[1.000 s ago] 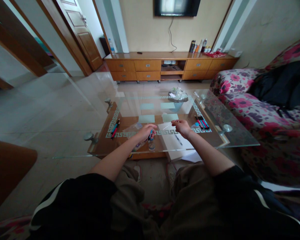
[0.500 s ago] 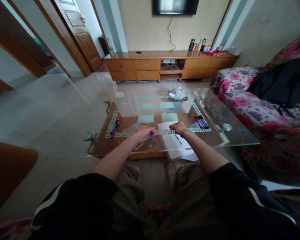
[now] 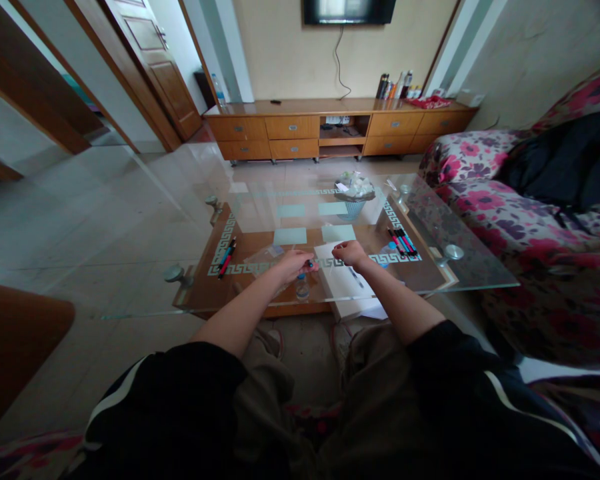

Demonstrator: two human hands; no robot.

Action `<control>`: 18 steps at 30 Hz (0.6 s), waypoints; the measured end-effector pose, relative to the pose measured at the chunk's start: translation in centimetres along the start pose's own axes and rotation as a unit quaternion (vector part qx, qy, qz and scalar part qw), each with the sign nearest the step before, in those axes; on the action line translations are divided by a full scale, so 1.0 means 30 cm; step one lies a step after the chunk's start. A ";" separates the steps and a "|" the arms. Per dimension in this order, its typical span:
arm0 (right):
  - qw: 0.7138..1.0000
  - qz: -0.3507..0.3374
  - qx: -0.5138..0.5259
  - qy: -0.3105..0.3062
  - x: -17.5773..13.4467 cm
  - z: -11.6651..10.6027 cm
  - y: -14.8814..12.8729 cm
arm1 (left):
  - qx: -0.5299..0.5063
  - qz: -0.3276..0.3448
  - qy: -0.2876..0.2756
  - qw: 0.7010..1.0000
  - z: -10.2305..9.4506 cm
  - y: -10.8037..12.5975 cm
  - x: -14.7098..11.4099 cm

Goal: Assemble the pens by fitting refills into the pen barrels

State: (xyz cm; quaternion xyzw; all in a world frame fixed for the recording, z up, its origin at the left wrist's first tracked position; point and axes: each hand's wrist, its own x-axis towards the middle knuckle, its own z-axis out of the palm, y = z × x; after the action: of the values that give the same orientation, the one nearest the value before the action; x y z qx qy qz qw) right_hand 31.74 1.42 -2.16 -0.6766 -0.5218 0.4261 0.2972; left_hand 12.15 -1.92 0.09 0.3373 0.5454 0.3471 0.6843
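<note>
your left hand [image 3: 296, 262] is wrapped round a stubby, dark-and-blue, plastic-looking pen-like thing [image 3: 310, 265], long axis mostly hidden. it's just left of your right hand [image 3: 351, 254], hands apart; can't tell if that one's gripping anything.

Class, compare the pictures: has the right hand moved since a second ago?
Yes. Judged against the frosted square just beyond it, the right hand has shifted leftward, toward the left hand.
</note>
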 end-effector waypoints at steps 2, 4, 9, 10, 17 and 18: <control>1.000 0.006 -0.025 0.015 0.007 0.006 0.005 | 0.004 0.006 0.007 1.000 0.006 -0.002 0.001; 0.999 0.012 -0.040 0.027 0.011 0.008 0.009 | 0.000 0.020 0.007 1.000 0.008 0.000 0.002; 0.996 0.018 -0.075 0.045 0.009 -0.015 0.009 | 0.005 0.036 0.004 0.999 -0.006 0.012 0.001; 0.995 0.015 -0.086 0.046 0.007 -0.024 0.007 | 0.009 0.038 0.009 0.999 -0.013 0.013 0.001; 0.980 -0.033 -0.190 0.045 -0.029 -0.063 -0.028 | 0.163 0.149 0.061 0.973 -0.093 0.001 0.026; 0.977 -0.045 -0.202 0.044 -0.035 -0.060 -0.033 | 0.209 0.174 0.078 0.959 -0.105 0.001 0.033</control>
State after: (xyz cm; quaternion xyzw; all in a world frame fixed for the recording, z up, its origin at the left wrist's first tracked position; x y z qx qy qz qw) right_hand 32.80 0.75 -0.22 -0.7169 -0.6130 0.2681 0.1960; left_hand 9.22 -0.82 -0.94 0.5348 0.5900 0.3641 0.4830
